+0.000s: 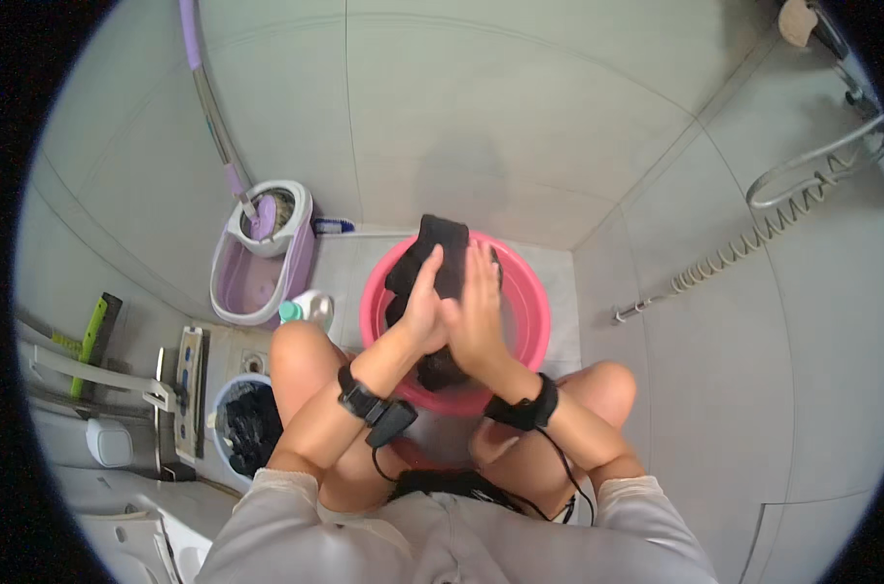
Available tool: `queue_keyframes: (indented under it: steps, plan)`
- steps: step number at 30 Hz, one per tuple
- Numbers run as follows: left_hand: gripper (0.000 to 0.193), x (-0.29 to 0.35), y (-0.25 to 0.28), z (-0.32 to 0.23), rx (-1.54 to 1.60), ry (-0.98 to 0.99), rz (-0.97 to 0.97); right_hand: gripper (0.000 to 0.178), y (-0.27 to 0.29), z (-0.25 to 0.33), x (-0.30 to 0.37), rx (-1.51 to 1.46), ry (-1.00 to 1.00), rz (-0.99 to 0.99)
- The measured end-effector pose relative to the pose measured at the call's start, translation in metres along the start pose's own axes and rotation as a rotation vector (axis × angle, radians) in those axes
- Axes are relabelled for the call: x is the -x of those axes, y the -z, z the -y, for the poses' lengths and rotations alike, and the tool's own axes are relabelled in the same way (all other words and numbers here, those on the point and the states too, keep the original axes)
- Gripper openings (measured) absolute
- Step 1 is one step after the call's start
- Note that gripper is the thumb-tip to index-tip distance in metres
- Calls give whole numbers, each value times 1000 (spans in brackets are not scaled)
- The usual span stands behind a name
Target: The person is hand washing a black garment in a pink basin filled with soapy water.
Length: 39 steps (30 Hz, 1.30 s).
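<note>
The left hand [424, 313] and right hand [479, 316] meet palm to palm, close together at their heels, fingers stretched straight and pointing away from the person. Neither is curled round anything; whether a fold is pinched between the palms cannot be told. Just beyond and beneath them lies the black cloth [444, 237], bunched in the pink basin [537, 310], its far end reaching over the far rim. Part of it shows in the narrow gap between the fingers, and more lies below the wrists; whether it is one piece or several is unclear.

The step in hand looks like a rub or press of the palms over the basin, rather than a lift. The next move seems to call for bending the fingers round the cloth and gathering its far end inside the rim, if it is to be worked further.

On the forearms sit a left band [360, 397] and a right band [525, 403]. The knees flank the basin. To the left stand a white bottle [317, 308], a purple mop bucket [220, 282] and, nearer the person, a blue tub [220, 428] of dark clothes [251, 428]. On the right wall hangs a coiled hose [753, 240].
</note>
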<state>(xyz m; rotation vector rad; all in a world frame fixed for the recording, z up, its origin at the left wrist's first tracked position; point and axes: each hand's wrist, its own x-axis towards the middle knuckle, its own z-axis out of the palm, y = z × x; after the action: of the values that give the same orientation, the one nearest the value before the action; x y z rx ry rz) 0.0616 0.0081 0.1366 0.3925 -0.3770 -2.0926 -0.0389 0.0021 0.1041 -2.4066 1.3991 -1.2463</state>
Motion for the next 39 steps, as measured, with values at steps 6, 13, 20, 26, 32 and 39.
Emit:
queue_keyframes:
  steps: [6, 13, 20, 26, 32, 39]
  plan:
    - [55, -17, 21, 25, -134, -118, 28, 46, 0, -31, -6, -401, -347, -40]
    - [38, -25, 21, 10, -58, 113, 36, 55, 17, -98, -19, -927, -865, 166]
    - [24, -48, 15, -41, -265, 214, 154, 63, 26, -127, 4, -1111, -968, 419]
    - [41, -42, 28, -48, -662, -25, -111, 41, 49, -85, 0, -1062, -775, 407]
    - [19, -61, 27, -40, -557, -193, -285, 29, 55, -99, -1, -1583, -922, -14]
    - [17, -53, 36, -49, -97, 167, -146, 34, 66, -86, -19, -1985, -1099, 195]
